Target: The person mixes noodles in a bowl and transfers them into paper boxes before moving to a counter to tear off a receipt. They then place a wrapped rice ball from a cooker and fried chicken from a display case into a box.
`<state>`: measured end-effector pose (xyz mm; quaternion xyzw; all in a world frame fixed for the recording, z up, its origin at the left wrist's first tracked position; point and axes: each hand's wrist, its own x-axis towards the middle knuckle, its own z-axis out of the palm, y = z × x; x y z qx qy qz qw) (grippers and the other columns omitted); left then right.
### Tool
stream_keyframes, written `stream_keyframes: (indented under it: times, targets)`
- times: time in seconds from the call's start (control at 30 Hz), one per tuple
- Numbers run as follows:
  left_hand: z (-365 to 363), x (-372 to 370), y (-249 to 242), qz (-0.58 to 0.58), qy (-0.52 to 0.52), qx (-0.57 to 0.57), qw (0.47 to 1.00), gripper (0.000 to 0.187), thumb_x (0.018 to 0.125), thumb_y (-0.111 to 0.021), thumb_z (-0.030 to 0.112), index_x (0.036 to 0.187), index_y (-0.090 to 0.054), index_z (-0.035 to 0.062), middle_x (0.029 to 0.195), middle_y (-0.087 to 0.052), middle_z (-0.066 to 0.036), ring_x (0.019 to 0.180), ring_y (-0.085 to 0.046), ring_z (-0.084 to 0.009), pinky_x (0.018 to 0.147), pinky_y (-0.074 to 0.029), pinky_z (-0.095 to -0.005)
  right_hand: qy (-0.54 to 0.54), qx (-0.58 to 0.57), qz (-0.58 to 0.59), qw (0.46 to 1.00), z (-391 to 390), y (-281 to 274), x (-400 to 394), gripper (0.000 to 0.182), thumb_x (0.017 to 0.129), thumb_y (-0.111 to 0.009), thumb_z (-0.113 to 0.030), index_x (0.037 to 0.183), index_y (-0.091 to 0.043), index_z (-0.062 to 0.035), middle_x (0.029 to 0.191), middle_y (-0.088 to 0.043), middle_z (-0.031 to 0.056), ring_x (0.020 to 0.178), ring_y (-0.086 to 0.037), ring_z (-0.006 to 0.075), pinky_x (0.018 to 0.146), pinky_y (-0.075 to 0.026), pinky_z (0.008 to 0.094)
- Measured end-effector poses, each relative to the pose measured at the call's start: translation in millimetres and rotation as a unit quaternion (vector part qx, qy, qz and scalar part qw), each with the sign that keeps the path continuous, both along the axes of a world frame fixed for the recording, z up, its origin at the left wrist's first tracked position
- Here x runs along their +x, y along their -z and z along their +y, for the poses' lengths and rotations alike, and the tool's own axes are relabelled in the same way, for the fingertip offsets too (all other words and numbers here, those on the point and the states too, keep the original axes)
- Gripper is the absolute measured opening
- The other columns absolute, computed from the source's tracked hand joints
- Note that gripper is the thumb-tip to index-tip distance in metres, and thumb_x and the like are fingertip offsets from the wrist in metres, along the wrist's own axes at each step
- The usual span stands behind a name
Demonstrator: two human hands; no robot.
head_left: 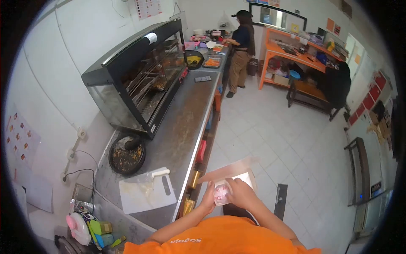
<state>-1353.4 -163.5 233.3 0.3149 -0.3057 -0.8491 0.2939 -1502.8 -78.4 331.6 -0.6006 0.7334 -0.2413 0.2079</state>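
In front of my waist I hold a small white package with red print. My left hand is closed against its left side. Curled over its top and right side is my right hand, with the fingers bent around it. Just beyond the hands, a thin brownish sheet or flap and a bright white panel stick out, partly covered by my fingers. To the left on the metal counter lies a white cutting board with a white-handled knife on it.
A stone mortar with pestle stands behind the board, beside a glass display warmer. Farther along the counter are trays of food, where a person stands. An orange shelf and a bench are at the back right.
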Motion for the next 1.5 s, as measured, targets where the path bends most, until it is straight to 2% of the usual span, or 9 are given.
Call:
stream_keyframes:
  times: [0.17,0.27,0.4,0.53,0.87,1.03,1.23,1.3,1.5]
  targets:
    - [-82,-51,9,-0.072,-0.08,0.01,0.994,0.043,0.112,-0.037,0.038,0.145,-0.04,0.0114,0.132,-0.056,-0.009,0.12,-0.06,-0.0226,0.101,-0.051,-0.0393,-0.151,0.017,-0.022,0.988,-105,19,-71,0.033,0.085,-0.07,-0.017,0.115,-0.07,-0.0049,0.108,-0.068,0.018,0.105,-0.064,0.0381,0.093,-0.052,0.0456]
    - [-136,-74,8,-0.008,-0.109,0.028,0.994,0.043,0.112,-0.036,0.037,0.144,-0.04,0.0105,0.13,-0.058,-0.009,0.118,-0.061,-0.0234,0.101,-0.051,-0.0391,-0.166,-0.169,-0.053,0.97,-159,-1,-116,0.032,0.085,-0.072,-0.02,0.113,-0.07,-0.0043,0.107,-0.069,0.0179,0.103,-0.065,0.038,0.092,-0.052,0.0452]
    - [-210,-64,103,-0.025,-0.18,0.02,0.983,0.044,0.106,-0.049,0.037,0.14,-0.045,0.0087,0.122,-0.064,-0.016,0.109,-0.067,-0.0324,0.086,-0.059,-0.054,-0.15,-0.248,-0.09,0.953,-230,-28,-191,0.031,0.084,-0.076,-0.019,0.11,-0.069,-0.0033,0.105,-0.069,0.0169,0.101,-0.065,0.0375,0.088,-0.053,0.0437]
    - [-243,-73,56,-0.089,-0.323,0.047,0.941,0.05,0.097,-0.064,0.004,0.138,-0.038,0.0133,0.125,-0.058,-0.013,0.113,-0.064,-0.0292,0.089,-0.06,-0.0461,-0.171,-0.18,-0.13,0.96,-288,-14,-245,0.032,0.086,-0.075,-0.019,0.113,-0.068,-0.0026,0.107,-0.07,0.0163,0.095,-0.067,0.0328,0.086,-0.054,0.0426]
    - [-383,-62,98,-0.346,-0.403,0.086,0.843,0.065,0.086,-0.081,0.017,0.13,-0.035,0.0035,0.116,-0.06,-0.018,0.095,-0.068,-0.0292,0.073,-0.06,-0.0409,-0.309,0.02,-0.133,0.942,-432,24,-282,0.04,0.089,-0.072,-0.024,0.123,-0.064,-0.0035,0.116,-0.069,0.0196,0.105,-0.066,0.0368,0.091,-0.053,0.0431]
    - [-471,-104,119,-0.5,-0.439,-0.009,0.746,0.059,0.072,-0.092,0.027,0.11,-0.057,-0.0026,0.103,-0.067,-0.016,0.09,-0.068,-0.0239,0.077,-0.055,-0.0368,-0.312,0.053,-0.11,0.942,-507,18,-313,0.042,0.089,-0.072,-0.024,0.123,-0.065,-0.0014,0.117,-0.069,0.0207,0.1,-0.069,0.0354,0.087,-0.055,0.0429]
    - [-574,-146,81,-0.45,-0.31,-0.002,0.838,0.067,0.074,-0.087,0.019,0.13,-0.058,-0.0033,0.11,-0.069,-0.015,0.094,-0.068,-0.0244,0.083,-0.054,-0.0345,-0.262,0.086,-0.108,0.955,-582,16,-354,0.039,0.089,-0.074,-0.022,0.121,-0.066,-0.0004,0.112,-0.072,0.0186,0.097,-0.071,0.0311,0.083,-0.056,0.0406]
    - [-599,-137,112,-0.425,-0.416,-0.055,0.802,0.062,0.08,-0.082,0.017,0.133,-0.055,-0.003,0.114,-0.069,-0.015,0.096,-0.068,-0.0252,0.084,-0.054,-0.034,-0.239,0.107,-0.112,0.959,-604,17,-364,0.037,0.089,-0.074,-0.021,0.119,-0.068,-0.0009,0.11,-0.073,0.0164,0.097,-0.071,0.0276,0.082,-0.057,0.0383]
    - [-642,-111,-115,0.046,-0.639,-0.083,0.763,0.047,0.1,-0.056,0.015,0.141,-0.042,-0.0042,0.14,-0.053,-0.026,0.128,-0.057,-0.0346,0.107,-0.048,-0.0445,-0.245,0.115,-0.17,0.948,-655,33,-384,0.039,0.089,-0.075,-0.022,0.12,-0.066,-0.0012,0.103,-0.073,0.0166,0.088,-0.072,0.0279,0.08,-0.056,0.0369]
